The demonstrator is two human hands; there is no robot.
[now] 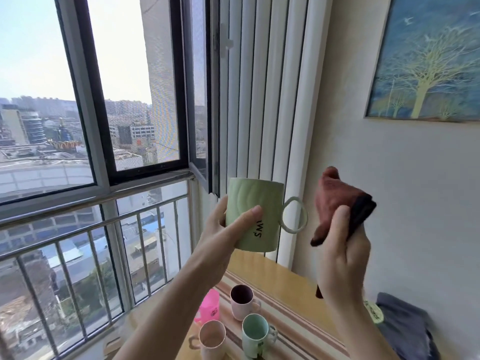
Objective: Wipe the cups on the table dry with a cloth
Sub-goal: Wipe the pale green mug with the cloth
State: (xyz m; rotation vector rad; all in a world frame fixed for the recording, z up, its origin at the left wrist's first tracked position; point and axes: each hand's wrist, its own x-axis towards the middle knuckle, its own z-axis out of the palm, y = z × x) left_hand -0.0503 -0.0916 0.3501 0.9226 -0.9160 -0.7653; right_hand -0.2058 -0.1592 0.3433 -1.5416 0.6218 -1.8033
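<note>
My left hand (223, 229) holds a light green mug (255, 203) upside down in the air, its ring handle pointing right. To the right of it, my right hand (342, 253) grips a folded reddish-brown cloth (337, 203) with a dark edge; cloth and mug are apart. Below on the wooden table (291, 279) stand a pink plastic cup (209, 305), a pale pink mug with a dark inside (242, 304), a mint green mug (257, 335) and a peach cup (211, 339).
A striped runner (293, 323) lies along the table. A grey folded fabric (405, 326) sits at the table's right, by the wall. A window with a metal railing (91, 224) fills the left; white blinds (259, 100) and a tree painting (426, 58) are behind.
</note>
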